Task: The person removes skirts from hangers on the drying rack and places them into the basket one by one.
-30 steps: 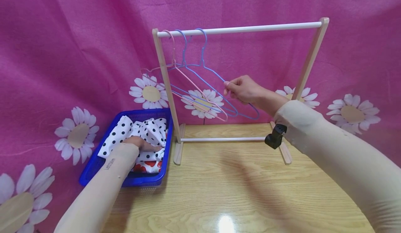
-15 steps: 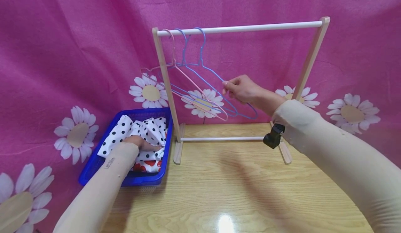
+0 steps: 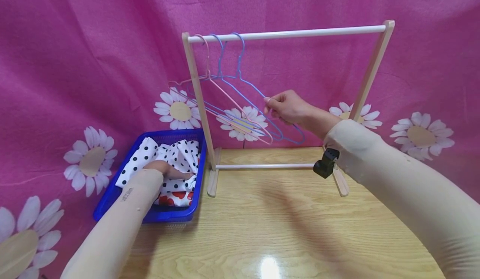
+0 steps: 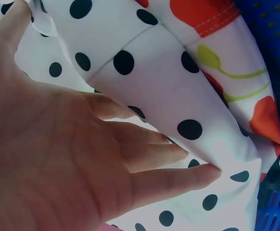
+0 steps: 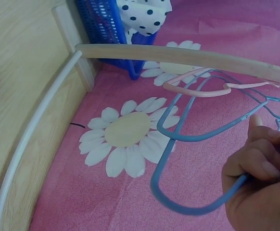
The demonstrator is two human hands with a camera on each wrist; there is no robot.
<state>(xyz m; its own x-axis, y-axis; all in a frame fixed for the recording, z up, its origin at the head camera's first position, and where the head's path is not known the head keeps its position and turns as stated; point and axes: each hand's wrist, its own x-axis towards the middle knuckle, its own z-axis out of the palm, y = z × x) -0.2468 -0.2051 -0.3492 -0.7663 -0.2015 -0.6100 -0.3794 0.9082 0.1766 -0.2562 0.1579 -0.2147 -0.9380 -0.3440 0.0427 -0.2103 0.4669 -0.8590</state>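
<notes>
My right hand (image 3: pixel 288 107) grips the sloping arm of a blue clothes hanger (image 3: pixel 252 85), whose hook is over the white rail (image 3: pixel 307 33). In the right wrist view its fingers curl round the blue wire (image 5: pixel 193 210). To its left hang another blue hanger (image 3: pixel 237 88) and a pink hanger (image 3: pixel 225 98). My left hand (image 3: pixel 170 171) is down in the blue basket (image 3: pixel 170 217), among white garments with black dots (image 3: pixel 139 162). In the left wrist view its straight fingers are tucked under a fold of the dotted cloth (image 4: pixel 149 77), the thumb spread away from them.
A wooden garment rack (image 3: pixel 365 72) stands on the wood-grain table (image 3: pixel 240 229), with a lower white bar (image 3: pixel 266 166) near the tabletop. Behind is a pink curtain with daisies (image 3: pixel 181 111). A garment with red prints (image 3: pixel 176 199) lies in the basket beside the dotted cloth.
My right hand has moved a little to the left, bringing the blue hanger closer to the other hangers. The left hand has shifted very slightly left within the basket.
</notes>
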